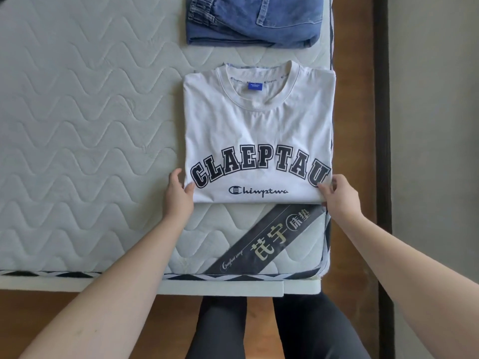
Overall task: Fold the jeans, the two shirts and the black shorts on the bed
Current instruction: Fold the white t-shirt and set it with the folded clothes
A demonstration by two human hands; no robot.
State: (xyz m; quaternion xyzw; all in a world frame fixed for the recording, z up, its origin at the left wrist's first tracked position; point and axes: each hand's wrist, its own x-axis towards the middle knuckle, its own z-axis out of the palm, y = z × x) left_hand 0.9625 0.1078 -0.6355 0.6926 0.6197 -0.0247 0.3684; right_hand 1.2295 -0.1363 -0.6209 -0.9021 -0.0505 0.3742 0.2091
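Note:
A white T-shirt (259, 130) with dark arched letters lies folded into a rectangle on the mattress (85, 141), collar away from me. My left hand (178, 194) grips its near left corner, thumb on top. My right hand (337, 196) pinches the near right corner. Beyond the shirt lie folded blue jeans (255, 20), cut off by the top of the frame. A second shirt and black shorts are not in view.
The mattress's right edge runs just beside the shirt, with wooden floor (353, 125) and a dark strip beyond. A dark label band (264, 242) crosses the near right corner of the mattress. My legs stand at the near edge.

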